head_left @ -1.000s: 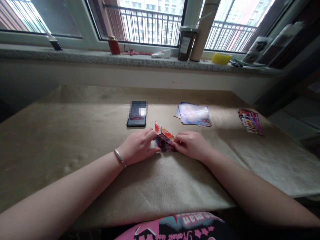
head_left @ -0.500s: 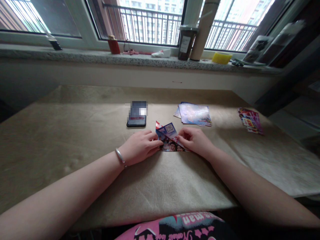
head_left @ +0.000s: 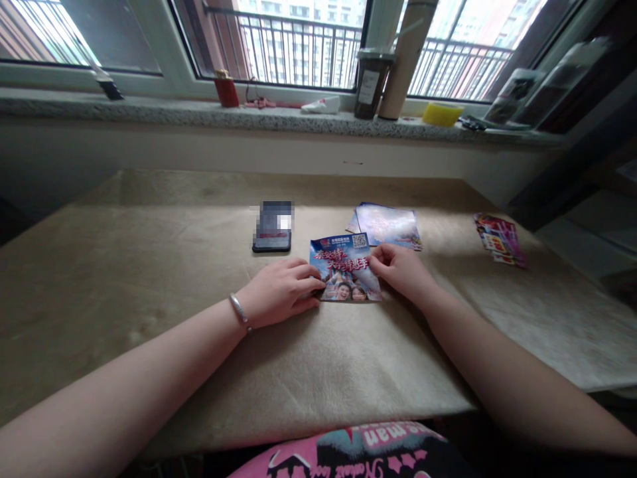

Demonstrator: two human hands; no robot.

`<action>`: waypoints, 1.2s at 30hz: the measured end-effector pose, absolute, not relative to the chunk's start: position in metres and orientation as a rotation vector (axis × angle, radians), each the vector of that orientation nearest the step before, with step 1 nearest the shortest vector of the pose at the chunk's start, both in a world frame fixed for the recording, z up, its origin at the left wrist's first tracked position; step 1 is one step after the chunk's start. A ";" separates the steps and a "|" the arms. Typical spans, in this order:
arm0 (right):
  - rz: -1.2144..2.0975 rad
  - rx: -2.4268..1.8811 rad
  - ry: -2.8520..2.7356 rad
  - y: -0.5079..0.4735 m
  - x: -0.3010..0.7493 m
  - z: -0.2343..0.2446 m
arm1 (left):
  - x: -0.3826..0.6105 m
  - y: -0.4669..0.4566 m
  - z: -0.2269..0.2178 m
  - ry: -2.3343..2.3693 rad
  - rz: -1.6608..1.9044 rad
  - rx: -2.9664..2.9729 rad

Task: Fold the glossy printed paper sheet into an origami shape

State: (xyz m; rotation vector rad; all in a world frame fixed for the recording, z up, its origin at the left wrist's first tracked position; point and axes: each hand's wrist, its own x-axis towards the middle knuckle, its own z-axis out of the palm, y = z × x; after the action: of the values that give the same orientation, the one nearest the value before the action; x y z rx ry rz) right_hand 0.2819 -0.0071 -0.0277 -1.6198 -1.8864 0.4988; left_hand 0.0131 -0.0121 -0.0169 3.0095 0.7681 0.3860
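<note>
Head view: glossy flyer (head_left: 343, 269) is seen lying flat on beige felt mat (head_left: 149, 279), centred btwn both hands. Long axis runs approx. L–R, tilted slightly, w/ QR code (head_left: 359, 241) near far edge & printed photo (head_left: 344, 291) along near edge. L hand (head_left: 276, 292) is placed to image-left of it, R hand (head_left: 401, 271) to image-right; neither is clearly nearer, as both touch it. L fingertips (head_left: 316, 285) are laid on flyer's left edge, slightly curled, not clenched. R fingertips (head_left: 373, 259) are rested on its right edge, near far corner. Both hands are held loosely open; no pinch or grasp is shown, sheet is only touched. Silver bangle (head_left: 239, 312) is worn above L hand. Phone (head_left: 271, 242) w/ blurred screen is left beyond flyer, stack of printed cards (head_left: 388, 226) just beyond R fingertips, folded leaflet (head_left: 499, 240) further right. Granite sill (head_left: 164, 113) bears red tin (head_left: 227, 89) & yellow sponge (head_left: 442, 114).
</note>
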 end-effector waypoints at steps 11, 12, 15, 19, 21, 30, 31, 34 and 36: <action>0.307 -1.912 -2.008 -0.005 0.289 -0.023 | 0.015 -0.009 -0.018 0.754 0.436 3.009; 0.296 -1.944 -2.030 -0.006 0.289 -0.023 | 0.015 -0.008 -0.018 0.750 0.438 3.013; 0.225 -2.013 -2.085 -0.010 0.288 -0.020 | 0.015 -0.009 -0.018 0.754 0.445 3.007; -0.016 -1.996 -2.172 -0.015 0.285 -0.017 | 0.015 -0.010 -0.018 0.761 0.449 2.983; -0.143 -1.866 -2.240 -0.016 0.283 -0.016 | 0.016 -0.010 -0.017 0.750 0.442 2.985; 0.122 -0.919 -2.590 -0.015 0.278 -0.019 | 0.018 -0.011 -0.013 0.711 0.437 3.005; 0.136 -0.928 -2.594 -0.014 0.280 -0.019 | 0.018 -0.011 -0.013 0.715 0.442 3.006; 0.137 -1.024 -2.585 -0.013 0.285 -0.018 | 0.018 -0.011 -0.013 0.728 0.453 3.008; 0.109 -1.095 -2.571 -0.012 0.288 -0.017 | 0.019 -0.011 -0.012 0.732 0.456 3.002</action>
State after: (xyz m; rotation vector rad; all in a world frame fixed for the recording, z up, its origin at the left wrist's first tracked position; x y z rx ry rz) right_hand 0.2877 -0.0118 -0.0172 -1.0948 -2.5713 0.1090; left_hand 0.0186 -0.0113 -0.0122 3.0020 0.7324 0.4564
